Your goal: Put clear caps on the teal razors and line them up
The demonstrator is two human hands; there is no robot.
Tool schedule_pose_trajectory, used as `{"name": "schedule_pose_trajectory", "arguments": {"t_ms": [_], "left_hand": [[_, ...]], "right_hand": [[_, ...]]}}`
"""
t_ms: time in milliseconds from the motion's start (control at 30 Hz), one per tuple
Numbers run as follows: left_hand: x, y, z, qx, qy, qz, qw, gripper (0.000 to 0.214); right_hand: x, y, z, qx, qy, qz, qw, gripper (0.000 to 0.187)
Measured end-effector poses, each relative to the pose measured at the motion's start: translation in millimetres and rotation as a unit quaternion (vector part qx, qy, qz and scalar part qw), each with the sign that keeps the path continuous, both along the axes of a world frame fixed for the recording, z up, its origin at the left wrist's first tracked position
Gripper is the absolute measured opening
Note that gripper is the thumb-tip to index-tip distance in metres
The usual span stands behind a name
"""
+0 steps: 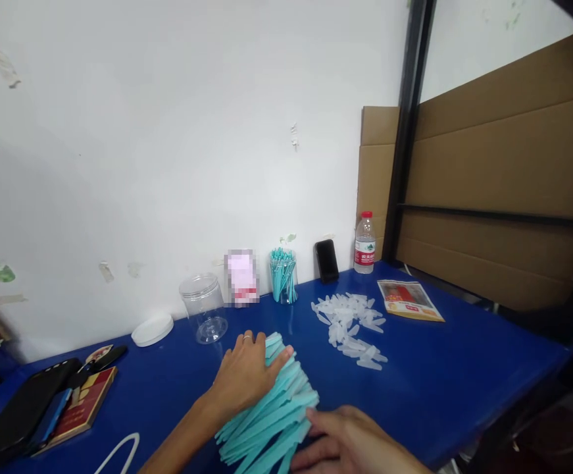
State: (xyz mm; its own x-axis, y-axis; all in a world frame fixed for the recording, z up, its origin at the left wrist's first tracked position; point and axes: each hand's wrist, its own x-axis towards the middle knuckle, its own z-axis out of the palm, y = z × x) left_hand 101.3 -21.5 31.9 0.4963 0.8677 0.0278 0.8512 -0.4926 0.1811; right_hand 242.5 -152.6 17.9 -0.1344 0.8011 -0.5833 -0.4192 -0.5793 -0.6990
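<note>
- I am watching the left grip (247, 375) lying palm down on the far part of the teal sticks (271, 418). Its fingers are spreading flat over them and are not closing round anything.
- The right grip (352, 444) is resting loose and unclenched at the heap's near right side, fingertips touching the stick ends and holding nothing.
- The sticks are lying fanned in a loose heap on the blue desk (439, 368), between the two grips and touching both.
- I am judging them thin, light and smooth, a little bendy, and likely to be sliding over one another. Squeezing the heap across its middle from both long sides looks safer than pinching the ends.
- A scatter of clear plastic pieces (350, 326) is lying well apart, farther back to the right.
</note>
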Motion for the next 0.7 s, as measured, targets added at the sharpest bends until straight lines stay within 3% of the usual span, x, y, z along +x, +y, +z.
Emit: {"name": "schedule_pose_trajectory", "arguments": {"t_ms": [133,233,333,433,533,700], "left_hand": [[2,-14,-11.0,0.033,0.008,0.042,0.999,0.073],[-4,-13,-3.2,0.003,0.013,0.039,0.999,0.075],[-17,-7,18.7,-0.092,0.026,-0.01,0.995,0.093],[-27,-8,36.6,-0.227,0.059,-0.089,0.968,0.122],[-26,-15,38.6,-0.232,0.097,-0.063,0.966,0.142],[-21,-21,31.0,-0.207,0.103,-0.043,0.972,0.134]], "right_hand": [[-13,7,14.8,-0.025,0.006,-0.057,0.998,0.024],[-17,4,20.2,-0.026,0.016,-0.071,0.997,0.013],[-18,8,16.5,-0.012,0.042,-0.076,0.996,0.015],[-21,16,12.9,0.028,0.055,-0.095,0.994,0.02],[-23,22,15.8,0.05,0.044,-0.069,0.995,0.019],[-8,23,23.6,0.069,-0.043,0.025,0.996,0.015]]}}
